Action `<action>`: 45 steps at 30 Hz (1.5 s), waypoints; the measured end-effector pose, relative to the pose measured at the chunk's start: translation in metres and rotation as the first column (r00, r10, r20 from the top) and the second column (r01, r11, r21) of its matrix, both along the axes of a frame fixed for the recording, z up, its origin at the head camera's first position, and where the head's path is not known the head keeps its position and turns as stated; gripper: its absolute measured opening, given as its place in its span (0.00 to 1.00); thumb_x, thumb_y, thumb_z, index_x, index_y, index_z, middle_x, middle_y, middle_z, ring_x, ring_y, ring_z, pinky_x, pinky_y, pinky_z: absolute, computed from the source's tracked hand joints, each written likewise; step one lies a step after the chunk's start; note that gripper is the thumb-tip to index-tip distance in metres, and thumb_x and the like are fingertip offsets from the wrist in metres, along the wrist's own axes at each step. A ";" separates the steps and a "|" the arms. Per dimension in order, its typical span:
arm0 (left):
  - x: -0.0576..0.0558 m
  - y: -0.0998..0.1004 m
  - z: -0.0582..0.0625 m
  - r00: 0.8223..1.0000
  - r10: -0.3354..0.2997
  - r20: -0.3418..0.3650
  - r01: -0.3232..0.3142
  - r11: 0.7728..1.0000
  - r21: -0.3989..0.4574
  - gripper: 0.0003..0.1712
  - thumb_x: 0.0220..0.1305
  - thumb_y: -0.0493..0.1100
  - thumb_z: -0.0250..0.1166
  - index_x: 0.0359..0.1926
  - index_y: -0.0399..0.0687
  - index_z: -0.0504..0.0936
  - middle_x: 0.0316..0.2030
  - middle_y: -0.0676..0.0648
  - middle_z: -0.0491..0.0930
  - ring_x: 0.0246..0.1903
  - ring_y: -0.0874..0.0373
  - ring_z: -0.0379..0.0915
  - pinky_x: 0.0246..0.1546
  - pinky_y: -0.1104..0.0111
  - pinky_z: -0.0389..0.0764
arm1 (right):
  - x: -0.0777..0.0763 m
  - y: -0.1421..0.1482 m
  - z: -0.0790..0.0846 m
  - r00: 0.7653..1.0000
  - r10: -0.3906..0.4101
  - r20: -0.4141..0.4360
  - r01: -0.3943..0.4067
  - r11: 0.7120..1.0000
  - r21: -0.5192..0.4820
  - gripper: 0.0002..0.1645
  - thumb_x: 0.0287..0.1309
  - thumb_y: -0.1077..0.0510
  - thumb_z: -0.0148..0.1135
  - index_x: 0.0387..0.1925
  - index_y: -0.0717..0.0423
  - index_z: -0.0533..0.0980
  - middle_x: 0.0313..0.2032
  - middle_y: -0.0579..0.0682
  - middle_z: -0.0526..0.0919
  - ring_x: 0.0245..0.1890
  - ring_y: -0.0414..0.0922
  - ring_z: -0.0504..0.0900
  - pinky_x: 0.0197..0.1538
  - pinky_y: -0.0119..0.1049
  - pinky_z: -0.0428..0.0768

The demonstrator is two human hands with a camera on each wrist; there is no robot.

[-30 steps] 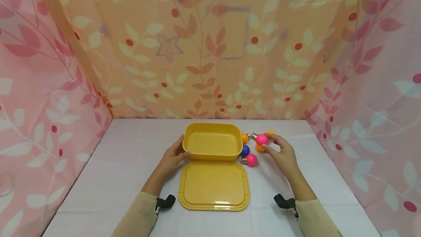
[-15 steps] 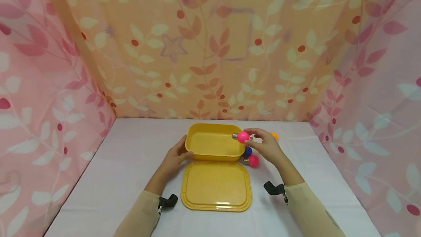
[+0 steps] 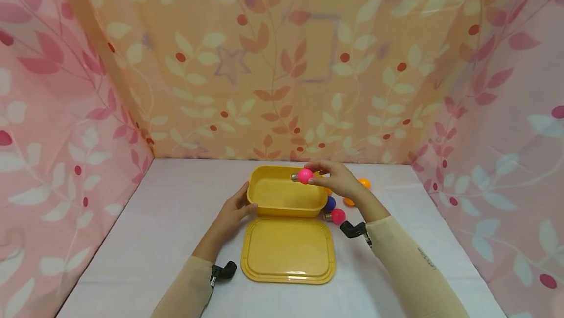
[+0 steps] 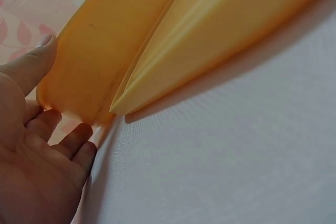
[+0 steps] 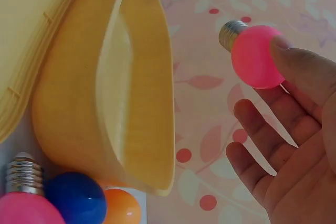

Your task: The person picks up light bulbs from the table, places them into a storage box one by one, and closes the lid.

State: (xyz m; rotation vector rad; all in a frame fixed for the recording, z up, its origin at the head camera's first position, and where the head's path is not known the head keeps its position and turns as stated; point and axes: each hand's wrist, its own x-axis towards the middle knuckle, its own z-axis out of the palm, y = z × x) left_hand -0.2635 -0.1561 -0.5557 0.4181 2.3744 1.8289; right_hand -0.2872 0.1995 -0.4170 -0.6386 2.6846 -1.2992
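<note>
My right hand (image 3: 338,181) pinches a pink light bulb (image 3: 305,176) between thumb and fingers, its silver screw base pointing left. The bulb is held over the right part of a yellow plastic box (image 3: 288,211), apart from the box in the right wrist view. At the box's left end, my left hand (image 3: 231,214) grips the corner, thumb toward the front; in the left wrist view the thumb (image 4: 39,64) and fingertips lie on either side of that end. The visible inside of the box holds nothing. A flat yellow lid (image 3: 288,249) lies just in front of it.
Right of the box lie another pink bulb (image 3: 338,216), a blue bulb (image 3: 330,204) and several orange bulbs (image 3: 364,183), some partly hidden by the right hand. A white cloth (image 3: 176,200) covers the table. Patterned curtains (image 3: 273,63) enclose the back and sides.
My right hand has carried the pink bulb leftward from the pile at the right to over the box. My left hand stays at the box's left end.
</note>
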 end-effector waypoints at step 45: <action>0.001 0.000 0.003 0.999 0.017 0.030 -0.018 1.000 0.019 0.45 0.72 0.46 0.66 0.82 0.65 0.51 0.80 0.55 0.53 0.77 0.47 0.56 0.77 0.50 0.57 | -0.090 -0.108 -0.047 0.966 0.255 0.041 -0.258 0.956 0.142 0.18 0.62 0.58 0.73 0.54 0.54 0.84 0.48 0.45 0.87 0.50 0.45 0.84 0.60 0.41 0.83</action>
